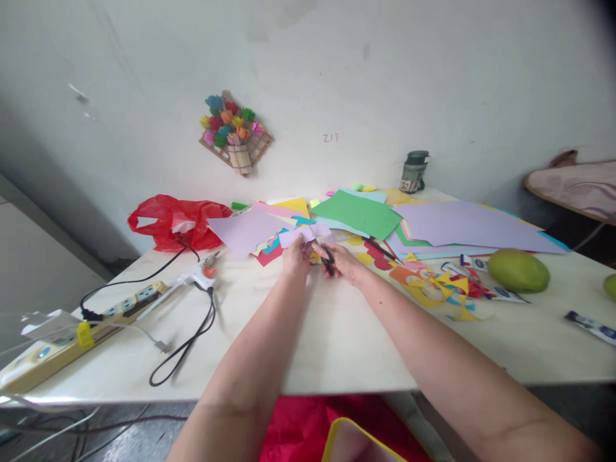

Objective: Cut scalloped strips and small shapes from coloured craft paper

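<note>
Forearms (pixel 255 353) converging, left hand (pixel 296 255) pinching paper (pixel 290 238), right hand (pixel 342 259) gripping scissors (pixel 328 258)

Lilac paper all over, plus 1 loud red bag
The green sheet (pixel 359 215) is plain bright green. Right of it, there's a big plain lilac sheet (pixel 471 223) with green, cream and blue edges peeking out around it. Left of it you get a 2nd lilac sheet (pixel 243 232), a yellow sheet (pixel 294 206) and a shiny red bag (pixel 166 224). In front of it, the small paper piece (pixel 290 238) is lilac too, the scissors (pixel 329 262) have black handles, and the paper circles (pixel 382 263) are yellow and red. Front-right of it, the scraps (pixel 445 283) mix yellow, orange, red and blue beside a green fruit (pixel 518 270). Far right of it, pale pink furniture (pixel 580 189) has a swirly pattern.
</note>
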